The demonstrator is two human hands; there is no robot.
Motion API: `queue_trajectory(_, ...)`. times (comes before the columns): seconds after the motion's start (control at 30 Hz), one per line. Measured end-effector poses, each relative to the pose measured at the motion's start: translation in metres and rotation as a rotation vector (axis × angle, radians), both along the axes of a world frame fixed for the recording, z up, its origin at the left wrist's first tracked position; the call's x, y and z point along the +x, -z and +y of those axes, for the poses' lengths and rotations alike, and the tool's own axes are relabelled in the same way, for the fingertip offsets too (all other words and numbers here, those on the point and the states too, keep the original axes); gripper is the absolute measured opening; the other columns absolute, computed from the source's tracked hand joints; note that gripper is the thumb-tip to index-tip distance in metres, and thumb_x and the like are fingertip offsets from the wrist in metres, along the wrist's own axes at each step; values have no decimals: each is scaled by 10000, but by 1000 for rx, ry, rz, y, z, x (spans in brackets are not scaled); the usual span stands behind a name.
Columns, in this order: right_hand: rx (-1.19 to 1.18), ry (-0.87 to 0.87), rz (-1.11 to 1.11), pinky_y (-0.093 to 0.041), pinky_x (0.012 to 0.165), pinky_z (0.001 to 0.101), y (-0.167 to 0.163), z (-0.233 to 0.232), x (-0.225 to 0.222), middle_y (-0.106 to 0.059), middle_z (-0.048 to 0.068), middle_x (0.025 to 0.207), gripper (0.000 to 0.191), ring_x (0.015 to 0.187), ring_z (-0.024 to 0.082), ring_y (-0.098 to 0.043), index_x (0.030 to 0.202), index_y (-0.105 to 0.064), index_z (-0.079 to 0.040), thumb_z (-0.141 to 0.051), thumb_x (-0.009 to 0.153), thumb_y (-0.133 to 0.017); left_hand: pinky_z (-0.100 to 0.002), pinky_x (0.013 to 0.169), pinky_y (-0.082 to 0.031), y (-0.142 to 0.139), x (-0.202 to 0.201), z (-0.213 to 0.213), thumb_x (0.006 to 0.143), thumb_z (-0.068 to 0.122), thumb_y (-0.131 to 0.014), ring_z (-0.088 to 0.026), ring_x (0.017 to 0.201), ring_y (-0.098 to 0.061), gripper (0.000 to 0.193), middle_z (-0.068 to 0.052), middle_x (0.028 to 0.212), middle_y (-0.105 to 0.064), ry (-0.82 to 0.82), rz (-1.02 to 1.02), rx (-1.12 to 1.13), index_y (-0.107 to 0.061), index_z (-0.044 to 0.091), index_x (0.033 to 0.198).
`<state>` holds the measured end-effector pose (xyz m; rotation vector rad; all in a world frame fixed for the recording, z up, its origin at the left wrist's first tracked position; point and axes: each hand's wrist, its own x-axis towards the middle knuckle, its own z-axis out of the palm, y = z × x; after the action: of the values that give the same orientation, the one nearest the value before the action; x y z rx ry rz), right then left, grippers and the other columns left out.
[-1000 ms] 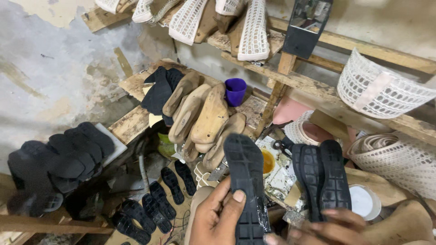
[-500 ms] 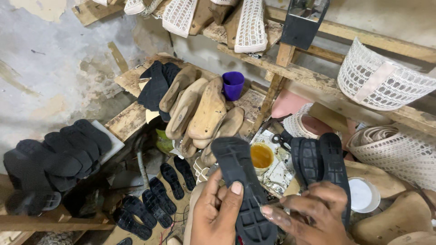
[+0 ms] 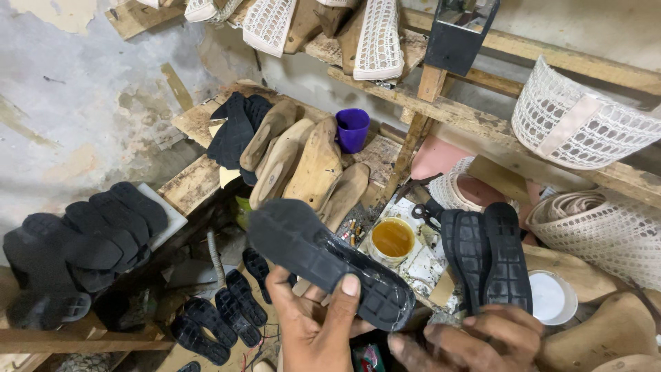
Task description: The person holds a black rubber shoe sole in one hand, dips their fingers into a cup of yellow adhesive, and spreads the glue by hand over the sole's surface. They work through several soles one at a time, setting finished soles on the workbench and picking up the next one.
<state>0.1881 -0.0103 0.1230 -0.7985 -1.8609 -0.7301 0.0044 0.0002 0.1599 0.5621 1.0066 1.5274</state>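
black rubber shoe sole (image 3: 323, 258), tread side up, held low in the middle of the view. its long axis runs on a slant, from the rounded end at upper left to the end at lower right. the left hand (image 3: 313, 331) lies under and behind the sole's midlength; its grip is clamped on the sole, thumb (image 3: 342, 306) pressed on the near edge, fingers out of sight beneath. the right hand (image 3: 475, 341) sits just beside the sole's lower-right end, fingers curled; whether it touches the sole cannot be told. it is closed on a pair of black soles (image 3: 487, 255) that stand upright, long axis near vertical, to the right of the single sole. beyond the sole: a tin of yellow glue (image 3: 392, 239), wooden shoe lasts (image 3: 310, 165), a purple cup (image 3: 352, 129) and, at far left, stacked black soles (image 3: 82, 238).
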Motion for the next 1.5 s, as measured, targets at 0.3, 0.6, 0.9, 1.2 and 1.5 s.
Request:
queue_trajectory(0.3,-99,15,-85,-393,929,371,4,-5,13,-528,-109,1013,285,1001,160,-412,1151,-759,-391,-404,869,-723,-464,730,-655,6,5,-6,760,-129,-666,-305,921,-767,847,-250,1117,-666,-130,-14,127,-244,155,1437)
queue_trajectory(0.6,-204,30,-81,-380,890,407,-24,-7,-15,-512,-90,1031,341,1004,210,-407,1147,-741,-367,-369,806,-729,-462,794,-651,24,-2,-10,806,-186,-677,-285,981,-724,930,-231,1154,-631,-128,-2,346,-227,144,1550)
queue_trajectory(0.9,-10,-46,51,-401,783,358,-18,4,-28,-575,-67,952,333,898,151,-469,1057,-761,-378,-314,745,-862,-397,748,-624,24,0,-2,752,-170,-677,-240,943,-687,946,-195,1141,-616,-163,-14,291,-212,170,1502)
queue_trajectory(1.2,-412,51,305,-445,974,439,-2,-11,24,-634,144,1175,540,1098,280,-543,1333,-567,-126,-78,822,-733,-283,737,-642,7,-21,-8,768,2,-769,-176,803,-805,694,-122,934,-809,92,442,119,-536,102,1415)
queue_trajectory(1.5,-110,24,-189,-475,935,398,-31,-4,16,-577,76,1162,486,1065,281,-518,1333,-625,-308,-159,890,-758,-296,780,-658,22,6,-21,814,51,-815,-158,903,-848,339,-143,976,-834,93,784,478,-727,23,1140)
